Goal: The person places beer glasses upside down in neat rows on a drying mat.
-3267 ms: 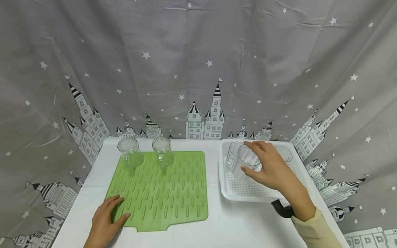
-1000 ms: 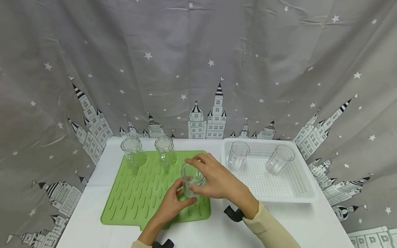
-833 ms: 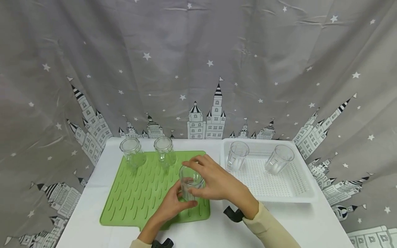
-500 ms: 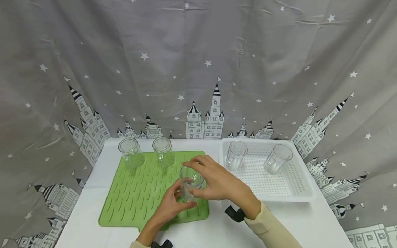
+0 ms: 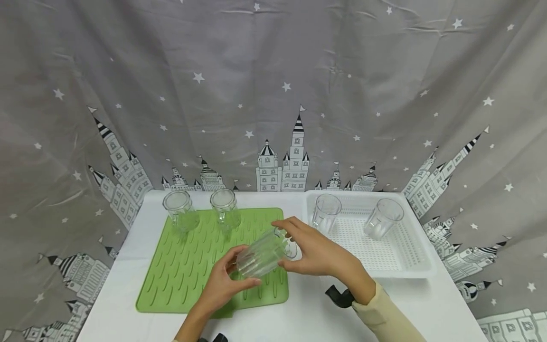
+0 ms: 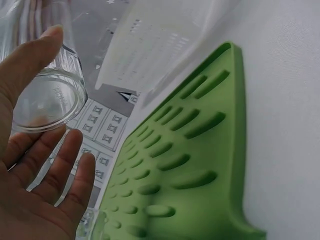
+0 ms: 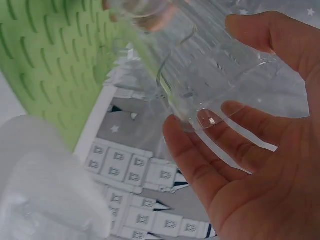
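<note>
Over the front right of the green drying mat [image 5: 192, 266], a clear drinking glass [image 5: 261, 255] is tilted almost on its side, held between both hands. My left hand [image 5: 219, 286] holds the base end, with the thumb on one side and fingers on the other; the thick base [image 6: 47, 102] shows in the left wrist view. At the rim end my right hand [image 5: 314, 249] grips the glass with thumb and fingertips, as the right wrist view shows. Two clear glasses, a left one [image 5: 181, 211] and a right one [image 5: 225, 209], stand at the mat's back edge, closed ends up.
A white perforated basket [image 5: 420, 266] stands at the right of the table. Inside are two clear glasses, one near its left wall [image 5: 326, 213] and one farther right [image 5: 383, 219]. A grey patterned curtain [image 5: 273, 95] hangs behind the white table [image 5: 307, 308].
The glass came from the basket to the mat, and both hands came to it. In the last half second it has turned from upright to nearly sideways, its rim towards the right.
</note>
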A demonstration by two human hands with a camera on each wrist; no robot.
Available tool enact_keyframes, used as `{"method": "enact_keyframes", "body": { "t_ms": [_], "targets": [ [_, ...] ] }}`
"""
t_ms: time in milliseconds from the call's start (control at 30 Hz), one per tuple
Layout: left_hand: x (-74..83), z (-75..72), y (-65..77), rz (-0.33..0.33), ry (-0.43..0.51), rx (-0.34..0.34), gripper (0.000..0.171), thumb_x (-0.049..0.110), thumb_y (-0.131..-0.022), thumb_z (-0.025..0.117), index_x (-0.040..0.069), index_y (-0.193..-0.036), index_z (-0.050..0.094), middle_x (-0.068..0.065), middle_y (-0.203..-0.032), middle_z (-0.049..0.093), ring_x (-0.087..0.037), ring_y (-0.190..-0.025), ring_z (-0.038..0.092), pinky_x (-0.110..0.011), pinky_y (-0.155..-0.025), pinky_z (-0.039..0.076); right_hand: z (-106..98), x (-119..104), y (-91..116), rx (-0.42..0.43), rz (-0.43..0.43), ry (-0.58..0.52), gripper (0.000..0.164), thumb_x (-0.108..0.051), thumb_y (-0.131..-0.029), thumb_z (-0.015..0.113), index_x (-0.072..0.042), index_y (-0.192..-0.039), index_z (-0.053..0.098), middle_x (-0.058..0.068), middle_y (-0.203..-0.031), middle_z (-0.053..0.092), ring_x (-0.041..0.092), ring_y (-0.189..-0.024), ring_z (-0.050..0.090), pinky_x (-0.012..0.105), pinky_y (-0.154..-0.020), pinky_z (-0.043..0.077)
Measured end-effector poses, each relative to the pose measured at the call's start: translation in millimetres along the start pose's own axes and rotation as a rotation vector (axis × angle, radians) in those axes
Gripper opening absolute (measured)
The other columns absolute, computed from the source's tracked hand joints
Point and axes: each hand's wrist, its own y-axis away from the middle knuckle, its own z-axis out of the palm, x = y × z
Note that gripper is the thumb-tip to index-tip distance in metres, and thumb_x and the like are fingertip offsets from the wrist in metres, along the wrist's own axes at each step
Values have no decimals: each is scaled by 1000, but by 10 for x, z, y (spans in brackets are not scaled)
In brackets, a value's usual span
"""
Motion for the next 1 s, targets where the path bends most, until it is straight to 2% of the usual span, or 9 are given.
{"method": "enact_keyframes", "body": {
  "t_ms": [100, 267, 500, 733, 833, 1000],
  "targets": [
    [55, -57, 12, 21, 11, 12, 79, 18, -77, 99, 30, -145, 60, -1, -138, 67, -11, -117, 67, -28, -103, 58, 29, 84, 59, -1, 15, -36, 82, -31, -90, 85, -18, -160, 45, 3, -149, 59, 23, -126, 67, 44, -103, 62],
    [177, -108, -12, 116, 37, 26, 80, 10, -75, 99, 20, -145, 61, -7, -138, 68, -8, -118, 68, -23, -106, 58, 107, 209, 143, 6, 34, -61, 80, -27, -86, 88, -15, -155, 49, 3, -146, 62, 24, -126, 67, 45, -105, 61],
    [356, -142, -53, 229, 11, 31, 81, 7, -75, 98, 18, -146, 61, -10, -140, 67, -5, -121, 66, -21, -108, 57, 235, 297, 195, 5, 43, -29, 79, -30, -86, 90, -14, -152, 52, 4, -144, 66, 25, -132, 65, 49, -112, 57],
    [525, -144, -81, 260, -55, 59, 83, 13, -72, 101, 24, -145, 64, -1, -141, 63, -6, -123, 61, -19, -107, 54, 267, 338, 214, 13, 30, 31, 74, -34, -88, 89, -15, -152, 56, 2, -151, 62, 23, -141, 59, 50, -119, 52],
    [542, -138, -99, 273, -75, 66, 83, 15, -71, 102, 24, -144, 65, 2, -140, 62, -6, -125, 59, -18, -111, 52, 257, 351, 227, 12, 31, 43, 72, -37, -91, 87, -16, -153, 56, 2, -155, 60, 26, -147, 55, 52, -124, 49],
    [547, -123, -104, 271, -103, 66, 81, 18, -71, 103, 21, -143, 66, 4, -140, 61, -5, -127, 57, -19, -113, 49, 232, 359, 249, 22, 40, 44, 69, -38, -92, 86, -18, -152, 58, 2, -155, 60, 27, -148, 55, 53, -124, 49]
  ]
}}
